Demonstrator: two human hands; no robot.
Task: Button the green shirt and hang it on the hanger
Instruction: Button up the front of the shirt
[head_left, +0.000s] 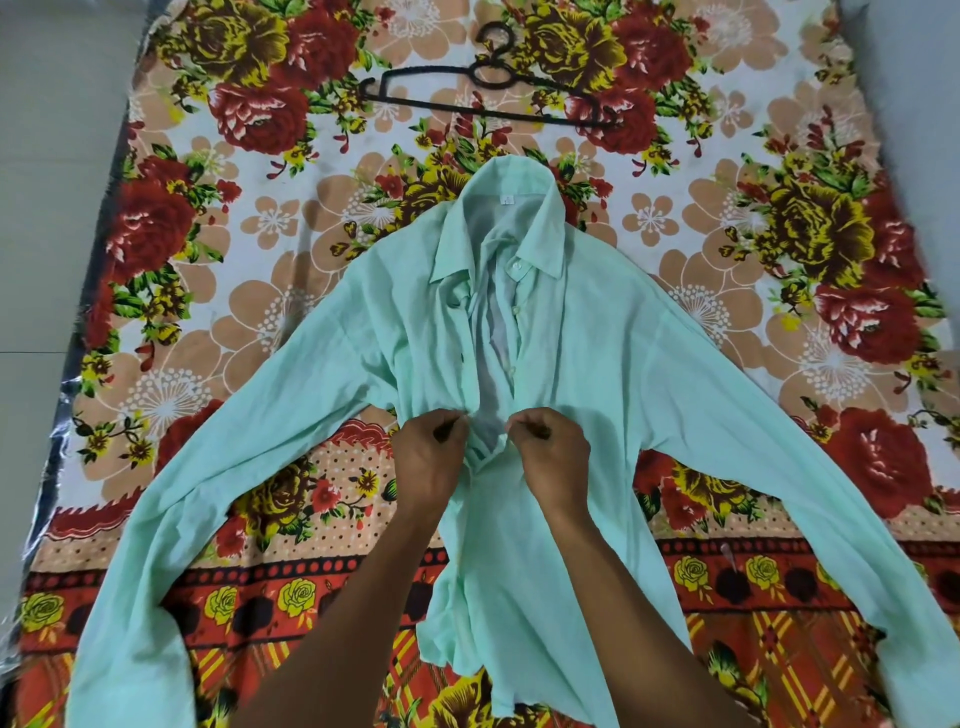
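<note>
The green shirt (597, 364) lies face up on the floral sheet (208, 260), collar away from us, sleeves spread to either side, its placket running lengthwise straight up the middle. We see our left hand (428, 462) pinching the left front edge and our right hand (553, 457) pinching the buttoned edge, both at mid-placket and just apart across the open gap. Below the hands the front looks closed; above them three white buttons (516, 309) remain unfastened, we judge. The next button lies directly beyond the right hand, along the placket. The black hanger (493, 106) rests well beyond the collar.
</note>
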